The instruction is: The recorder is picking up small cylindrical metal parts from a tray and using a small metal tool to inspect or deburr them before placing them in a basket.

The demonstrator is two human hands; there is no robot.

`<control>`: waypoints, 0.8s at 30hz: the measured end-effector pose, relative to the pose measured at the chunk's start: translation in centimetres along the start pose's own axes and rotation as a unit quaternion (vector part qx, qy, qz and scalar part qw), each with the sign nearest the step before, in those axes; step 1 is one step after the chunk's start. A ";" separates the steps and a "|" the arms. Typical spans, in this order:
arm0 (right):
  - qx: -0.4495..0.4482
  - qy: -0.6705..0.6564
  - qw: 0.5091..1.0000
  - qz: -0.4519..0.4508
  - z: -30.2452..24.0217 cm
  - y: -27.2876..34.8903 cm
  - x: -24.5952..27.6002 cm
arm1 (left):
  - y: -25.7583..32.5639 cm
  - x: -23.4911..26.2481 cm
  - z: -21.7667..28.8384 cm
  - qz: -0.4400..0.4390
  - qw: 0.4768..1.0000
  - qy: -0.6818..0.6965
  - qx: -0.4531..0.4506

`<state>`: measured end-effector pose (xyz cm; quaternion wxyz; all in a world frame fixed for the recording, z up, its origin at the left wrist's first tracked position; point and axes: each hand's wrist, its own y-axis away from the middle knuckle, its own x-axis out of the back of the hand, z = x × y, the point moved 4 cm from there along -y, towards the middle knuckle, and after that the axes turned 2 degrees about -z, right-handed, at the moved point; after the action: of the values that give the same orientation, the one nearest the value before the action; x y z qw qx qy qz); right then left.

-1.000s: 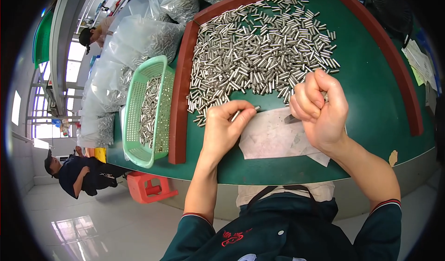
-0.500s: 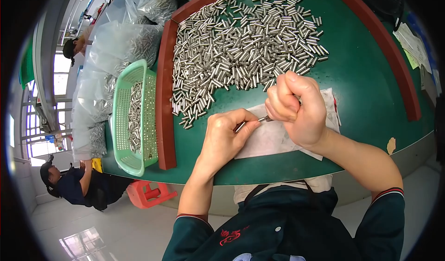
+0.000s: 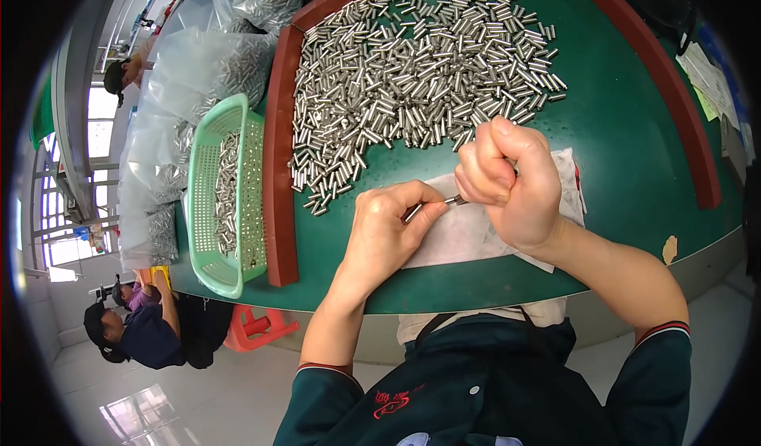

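Right hand [image 3: 514, 186] drawn toward left hand [image 3: 380, 228] | pin [image 3: 411, 213] pinched between left fingers [image 3: 422, 191] | right fingers [image 3: 480, 181] curled around, apparently, a tool [image 3: 456, 200]

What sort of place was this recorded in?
Probably a factory workshop: a heap of small metal pins covers much of a green worktable, and clear bags of similar parts stand alongside.

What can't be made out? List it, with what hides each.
All in the head view:
What the right hand grips: mostly hidden by its curled fingers.
Middle of the metal piece in the left hand: under thumb and finger.
Part of the pale sheet: behind the right hand.
Depth of metal pins in the green basket: upper pins hide any below.
Dark round object: cut off by the top edge.
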<state>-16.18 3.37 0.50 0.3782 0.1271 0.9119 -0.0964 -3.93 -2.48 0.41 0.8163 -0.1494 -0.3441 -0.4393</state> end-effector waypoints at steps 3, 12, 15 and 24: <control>0.002 0.014 1.000 0.004 -0.1 0.1 -0.4 | 0.1 0.0 0.1 0.005 1.000 0.004 -0.003; 0.029 0.039 0.999 0.014 0.2 0.4 -0.8 | 0.0 0.0 0.6 0.019 1.000 0.006 -0.010; 0.014 0.012 1.000 0.015 0.2 0.0 -0.4 | 0.0 -0.1 0.3 0.036 0.999 -0.010 -0.039; 0.045 0.001 0.999 0.020 -2.1 -0.4 0.6 | 0.3 -0.1 0.7 0.028 0.998 -0.040 -0.048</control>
<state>-18.09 3.60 1.53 0.3732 0.1620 0.9042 -0.1302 -4.06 -1.86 0.85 0.8061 -0.2153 -0.3503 -0.4257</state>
